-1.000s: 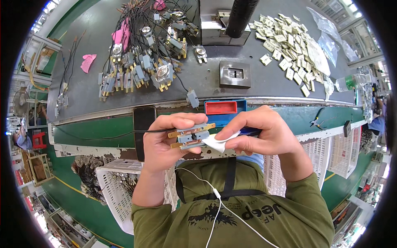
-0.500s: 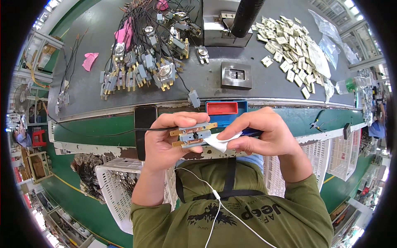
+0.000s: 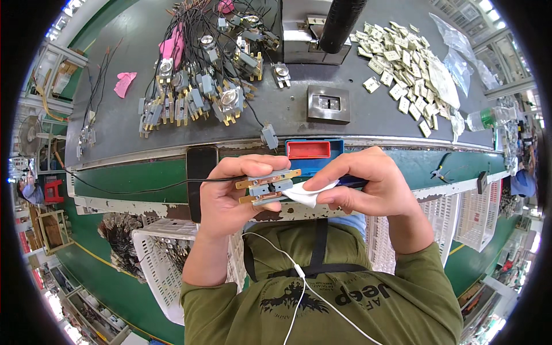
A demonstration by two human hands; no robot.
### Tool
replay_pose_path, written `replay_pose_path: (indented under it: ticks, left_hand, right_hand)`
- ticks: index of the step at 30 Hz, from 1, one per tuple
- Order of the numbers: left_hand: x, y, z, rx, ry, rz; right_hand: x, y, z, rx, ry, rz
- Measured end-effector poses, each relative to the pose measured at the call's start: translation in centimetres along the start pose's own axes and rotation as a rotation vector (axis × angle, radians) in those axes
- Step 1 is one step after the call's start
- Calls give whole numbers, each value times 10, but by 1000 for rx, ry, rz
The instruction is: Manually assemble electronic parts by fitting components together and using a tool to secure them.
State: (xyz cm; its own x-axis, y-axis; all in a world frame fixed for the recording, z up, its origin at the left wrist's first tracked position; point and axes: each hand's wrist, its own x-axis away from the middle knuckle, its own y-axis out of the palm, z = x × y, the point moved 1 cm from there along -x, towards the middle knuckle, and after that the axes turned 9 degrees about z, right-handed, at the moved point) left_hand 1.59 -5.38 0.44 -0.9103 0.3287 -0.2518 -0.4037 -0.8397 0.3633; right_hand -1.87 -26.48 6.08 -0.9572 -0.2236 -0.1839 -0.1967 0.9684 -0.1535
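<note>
My left hand (image 3: 224, 198) grips a grey switch-like electrical part (image 3: 269, 189) with flat brass terminals, its fingers along the upper and lower sides. From that part a black wire (image 3: 149, 188) trails off to the left. Between thumb and forefinger, my right hand (image 3: 376, 187) pinches a white cloth or tissue (image 3: 303, 194), whose tip touches the part's right end. Something dark blue (image 3: 352, 181) shows behind the right fingers; whether it is held I cannot tell. Both hands are in front of the bench edge.
Wired grey parts (image 3: 195, 98) are heaped on the bench (image 3: 126, 123), at left. A metal block fixture (image 3: 328, 105) stands mid-bench, with small cream pieces (image 3: 402, 66) to its right. Near the edge are a blue tray (image 3: 313, 167), a black phone (image 3: 201, 184) and pliers (image 3: 441, 171).
The white cloth has shifted slightly, its tip closer in against the part. Otherwise the hands keep nearly the same place and grip.
</note>
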Motion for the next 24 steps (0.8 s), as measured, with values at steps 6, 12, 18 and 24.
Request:
replay_pose_path:
  ticks: [6,12,18,24]
  left_hand:
    - [-1,1,0,22,-26,9]
    - [-2,-2,-1,-11,-2,0]
    - [0,3,1,5,-34,2]
    - [11,3,6,-18,-106,17]
  right_hand:
    - [2,1,5,-74,84,26]
    - [-1,1,6,-135,128,-18]
    - [2,0,4,-110,129,0]
    - [0,1,9,-83,38,-107]
